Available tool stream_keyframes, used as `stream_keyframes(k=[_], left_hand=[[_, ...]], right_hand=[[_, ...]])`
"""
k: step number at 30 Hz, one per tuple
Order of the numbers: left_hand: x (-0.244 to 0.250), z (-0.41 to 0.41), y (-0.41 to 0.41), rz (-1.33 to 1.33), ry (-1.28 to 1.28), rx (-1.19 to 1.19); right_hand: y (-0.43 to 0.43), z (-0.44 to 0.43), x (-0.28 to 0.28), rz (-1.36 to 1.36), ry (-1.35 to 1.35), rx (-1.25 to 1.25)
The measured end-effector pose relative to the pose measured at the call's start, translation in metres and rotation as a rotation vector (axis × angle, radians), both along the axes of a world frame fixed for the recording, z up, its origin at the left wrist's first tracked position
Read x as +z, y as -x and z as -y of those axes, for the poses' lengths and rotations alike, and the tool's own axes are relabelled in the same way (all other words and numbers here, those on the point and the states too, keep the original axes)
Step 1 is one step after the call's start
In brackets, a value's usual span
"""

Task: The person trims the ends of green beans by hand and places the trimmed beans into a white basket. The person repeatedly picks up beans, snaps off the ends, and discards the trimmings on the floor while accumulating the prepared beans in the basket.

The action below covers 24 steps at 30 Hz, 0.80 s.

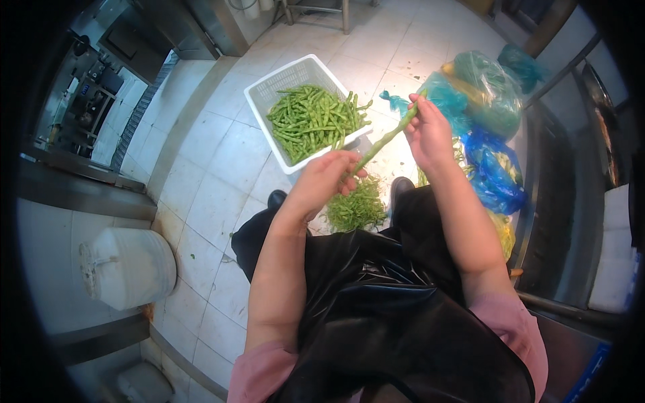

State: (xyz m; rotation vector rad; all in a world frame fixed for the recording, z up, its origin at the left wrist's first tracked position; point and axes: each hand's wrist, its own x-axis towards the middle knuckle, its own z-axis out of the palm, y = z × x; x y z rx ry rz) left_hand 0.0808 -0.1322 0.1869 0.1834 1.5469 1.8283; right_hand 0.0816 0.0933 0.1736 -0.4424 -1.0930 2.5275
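A long green bean pod (385,139) is stretched slantwise between my two hands. My left hand (331,172) pinches its lower end, and my right hand (427,127) grips the upper end, with the tip showing past the fingers. Beyond my left hand stands a white plastic basket (258,108) heaped with green bean pieces (315,121). On the floor below my hands, between my shoes, lies a pile of thin green trimmings (357,207). My right forearm partly hides some whole beans (459,151) on the floor.
Knotted teal plastic bags (484,85) and a blue plastic bag (494,171) lie on the right, with a yellow bag (504,234) nearer me. A white plastic barrel (133,267) stands at the left. A metal-legged stand (345,17) is at the back. Tiles (211,141) cover the floor.
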Motion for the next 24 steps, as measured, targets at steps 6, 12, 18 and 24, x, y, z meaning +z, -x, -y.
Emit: stream_keyframes(k=[6, 12, 18, 24], left_hand=[[-0.021, 0.001, -0.001, -0.268, 0.244, 0.084], [-0.028, 0.003, 0.001, -0.42, 0.273, 0.183], [-0.02, 0.01, 0.003, -0.695, 0.512, 0.133], [-0.032, 0.03, 0.013, -1.011, 0.885, 0.24]], right_hand=[[-0.002, 0.021, 0.009, 0.186, -0.564, -0.078], [-0.015, 0.03, 0.002, -0.331, -1.866, 0.036], [-0.017, 0.031, -0.003, -0.408, -1.869, 0.256], [-0.016, 0.017, 0.001, -0.299, -1.861, 0.35]])
